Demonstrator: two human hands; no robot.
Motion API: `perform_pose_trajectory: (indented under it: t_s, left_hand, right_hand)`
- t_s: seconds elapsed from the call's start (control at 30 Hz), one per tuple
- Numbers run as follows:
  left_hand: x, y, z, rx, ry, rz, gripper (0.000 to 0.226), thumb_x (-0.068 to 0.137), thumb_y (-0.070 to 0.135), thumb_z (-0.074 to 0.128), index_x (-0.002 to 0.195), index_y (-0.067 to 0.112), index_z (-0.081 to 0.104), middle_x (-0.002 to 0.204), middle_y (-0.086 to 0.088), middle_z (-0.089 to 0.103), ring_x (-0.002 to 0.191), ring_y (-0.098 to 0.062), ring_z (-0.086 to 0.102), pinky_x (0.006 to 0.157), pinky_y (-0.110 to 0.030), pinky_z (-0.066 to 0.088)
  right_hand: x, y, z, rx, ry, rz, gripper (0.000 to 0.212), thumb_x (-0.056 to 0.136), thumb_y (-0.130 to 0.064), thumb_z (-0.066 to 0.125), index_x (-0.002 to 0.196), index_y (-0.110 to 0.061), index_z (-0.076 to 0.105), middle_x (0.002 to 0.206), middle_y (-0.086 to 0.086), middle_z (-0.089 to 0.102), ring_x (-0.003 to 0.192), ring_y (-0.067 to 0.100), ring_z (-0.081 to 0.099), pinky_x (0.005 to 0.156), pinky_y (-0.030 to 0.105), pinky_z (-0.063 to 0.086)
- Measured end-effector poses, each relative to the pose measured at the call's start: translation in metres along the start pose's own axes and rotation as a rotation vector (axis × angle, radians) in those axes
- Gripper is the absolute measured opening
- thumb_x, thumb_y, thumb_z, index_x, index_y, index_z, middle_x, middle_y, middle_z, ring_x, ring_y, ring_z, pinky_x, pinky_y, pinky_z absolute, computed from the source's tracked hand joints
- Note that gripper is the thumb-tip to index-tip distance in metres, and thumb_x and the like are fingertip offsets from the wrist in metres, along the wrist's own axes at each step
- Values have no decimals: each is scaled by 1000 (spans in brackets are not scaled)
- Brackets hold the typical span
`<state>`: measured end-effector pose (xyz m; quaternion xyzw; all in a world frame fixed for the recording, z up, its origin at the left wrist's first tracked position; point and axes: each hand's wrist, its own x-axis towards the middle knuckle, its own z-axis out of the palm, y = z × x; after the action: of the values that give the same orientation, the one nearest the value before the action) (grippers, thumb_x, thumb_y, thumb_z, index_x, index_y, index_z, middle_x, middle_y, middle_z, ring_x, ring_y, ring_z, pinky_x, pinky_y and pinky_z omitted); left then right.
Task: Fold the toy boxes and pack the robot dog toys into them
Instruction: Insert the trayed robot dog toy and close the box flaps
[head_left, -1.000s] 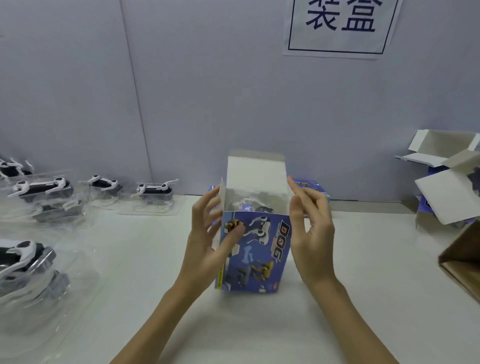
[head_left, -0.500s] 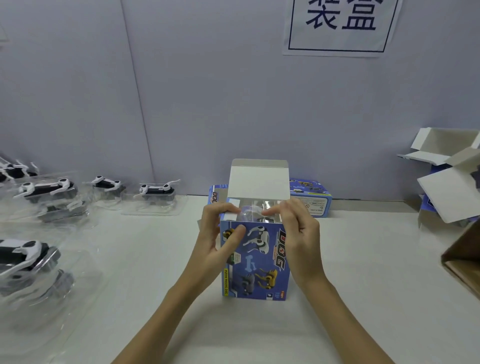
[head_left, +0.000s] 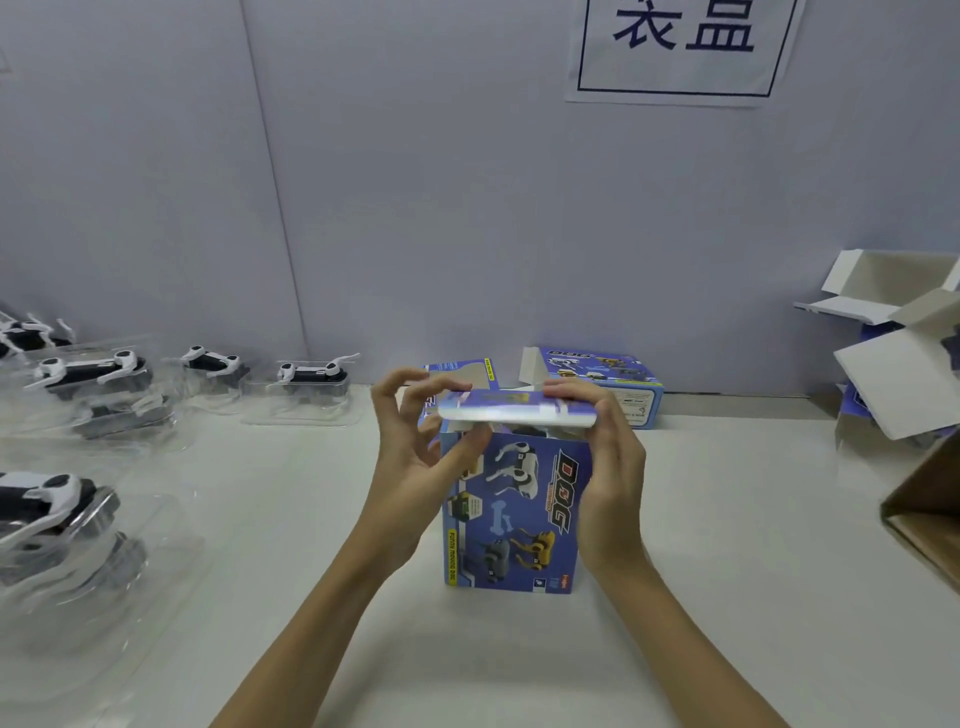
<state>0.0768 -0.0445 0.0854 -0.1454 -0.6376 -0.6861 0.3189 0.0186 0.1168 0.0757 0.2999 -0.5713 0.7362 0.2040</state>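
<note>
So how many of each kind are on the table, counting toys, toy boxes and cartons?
Robot dog toys in clear trays: 5 plainly seen
Blue toy boxes: 5 (1 held upright, apparently 2 behind it, 2 open at the right edge)
Brown carton: 1, cropped
Total: 11

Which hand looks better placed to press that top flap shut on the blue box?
Probably the right hand. Its fingers already curl over the top flap of the blue box, so it can push down. The left hand sits at the box's side, thumb under the flap's corner.
</note>
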Motion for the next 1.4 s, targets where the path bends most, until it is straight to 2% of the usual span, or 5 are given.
perform_pose_trajectory:
  t_s: [0.17,0.5,0.7,0.83,1.4]
  left_hand:
    - [-3,-5,-12,224,-123,-24,57,80,39,84,125,22,54,144,11,50,137,-20,53,96,-56,56]
    - [-6,-16,-1,179,-47,36,34,104,35,57,135,25,48,153,7,44,137,-22,54,95,-42,60]
    - [-18,-28,-2,705,63,254,87,88,57,75,156,18,36,151,9,44,135,-19,51,107,-37,48]
    - [-18,-24,-3,1154,43,361,136,67,91,67,163,7,18,156,-1,38,139,-21,37,118,-43,26]
    - [-11,-25,-30,1219,-144,481,119,69,76,76,158,12,30,155,-1,39,139,-13,33,113,-37,30]
  right_hand:
    - [4,5,-10,-9,-2,48,51,108,-49,34,110,-18,74,137,2,65,133,28,58,101,57,52]
    - [8,0,-12,-272,-143,-113,51,95,-64,59,125,-23,66,123,-1,63,122,19,61,81,24,60]
    - [2,-3,-2,-89,104,104,34,97,-39,67,127,-23,69,129,7,63,117,18,67,70,29,62]
    - [-2,-3,5,-15,-30,196,34,98,-35,62,131,-27,64,136,5,60,124,22,66,72,39,65]
    - [4,-3,0,37,-287,330,48,96,-36,58,141,-52,52,136,-3,65,120,20,69,68,31,64]
